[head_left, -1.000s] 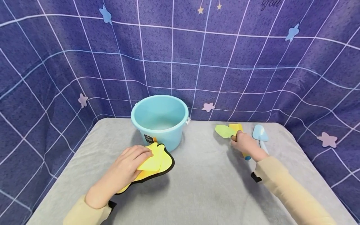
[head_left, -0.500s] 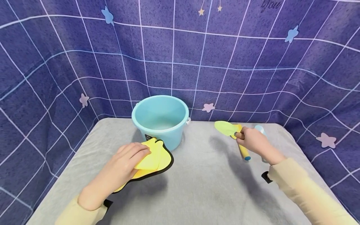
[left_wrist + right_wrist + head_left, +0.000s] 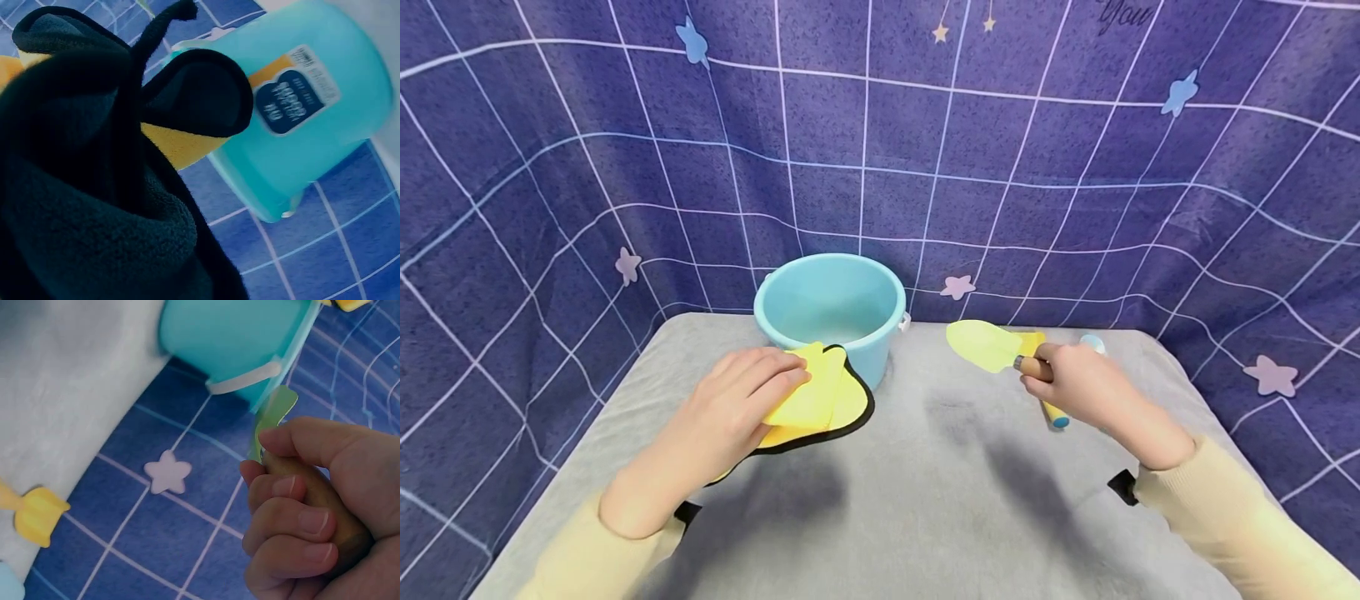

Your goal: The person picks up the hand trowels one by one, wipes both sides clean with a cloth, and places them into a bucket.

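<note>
Presently, the left hand [image 3: 730, 408] grips the yellow cloth [image 3: 823, 396], with the fingers curled over its upper side. This cloth has a black border, and its dark side is seen in the left wrist view. It is held above the grey worktop [image 3: 917, 500] and covers, for the head camera, a part of the front wall of the light blue bucket [image 3: 875, 358]. Whether the cloth touches the bucket, I cannot tell.

The bucket stands upright near the back edge of the worktop and bears a label [image 3: 290, 94] and a white handle [image 3: 244, 380].

The right hand [image 3: 1086, 392] is closed around the wooden handle [image 3: 315, 500] of the green trowel [image 3: 983, 345]. The trowel is also above the worktop, and its blade points to the left, toward the bucket but apart from it.

Below the right hand and partly hidden by it, the yellow shovel [image 3: 1032, 340] lies on the worktop. Just beside it, a light blue tool [image 3: 1093, 342] is mostly covered by the hand. Both arms wear cream sleeves [image 3: 1240, 508], and behind the worktop hangs a purple-blue curtain [image 3: 1000, 200] with lines and stars.
</note>
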A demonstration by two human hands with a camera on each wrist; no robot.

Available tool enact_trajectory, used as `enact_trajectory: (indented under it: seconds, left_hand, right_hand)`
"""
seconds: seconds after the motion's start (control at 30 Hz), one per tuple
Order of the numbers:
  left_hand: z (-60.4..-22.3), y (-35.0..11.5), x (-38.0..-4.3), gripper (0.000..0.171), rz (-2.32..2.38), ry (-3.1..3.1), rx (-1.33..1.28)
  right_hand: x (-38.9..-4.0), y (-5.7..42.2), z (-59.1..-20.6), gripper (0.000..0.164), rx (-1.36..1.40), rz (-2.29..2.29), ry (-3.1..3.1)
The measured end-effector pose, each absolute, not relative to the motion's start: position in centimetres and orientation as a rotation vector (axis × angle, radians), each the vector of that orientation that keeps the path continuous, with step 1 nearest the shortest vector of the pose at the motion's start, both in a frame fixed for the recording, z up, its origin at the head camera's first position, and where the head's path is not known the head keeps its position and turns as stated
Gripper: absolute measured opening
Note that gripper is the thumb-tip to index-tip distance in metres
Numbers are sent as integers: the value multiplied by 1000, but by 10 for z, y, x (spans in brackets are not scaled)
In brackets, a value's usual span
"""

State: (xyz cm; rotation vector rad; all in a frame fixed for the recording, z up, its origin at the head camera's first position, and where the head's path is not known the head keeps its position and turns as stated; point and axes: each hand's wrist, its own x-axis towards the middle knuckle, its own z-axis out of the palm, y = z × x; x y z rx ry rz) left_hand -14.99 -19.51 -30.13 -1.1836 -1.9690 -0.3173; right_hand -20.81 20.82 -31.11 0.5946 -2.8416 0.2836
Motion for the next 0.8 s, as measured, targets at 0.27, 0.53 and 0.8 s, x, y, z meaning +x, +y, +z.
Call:
enact_trajectory:
  seconds: [0.27, 0.53, 0.8]
  left_hand:
    - [-277, -185, -146, 43, -296, -1908, -1228]
    - [-255, -166, -138, 28, -274, -1806, -1243]
    - [-247, -149, -142, 24, -198, -1774, -1314]
  right_hand:
    - [-191, 194, -306, 28, 657, 289, -2831]
    - [-180, 182, -306, 24, 764, 335, -2785]
    - [-178, 173, -311, 32, 969, 379, -2651]
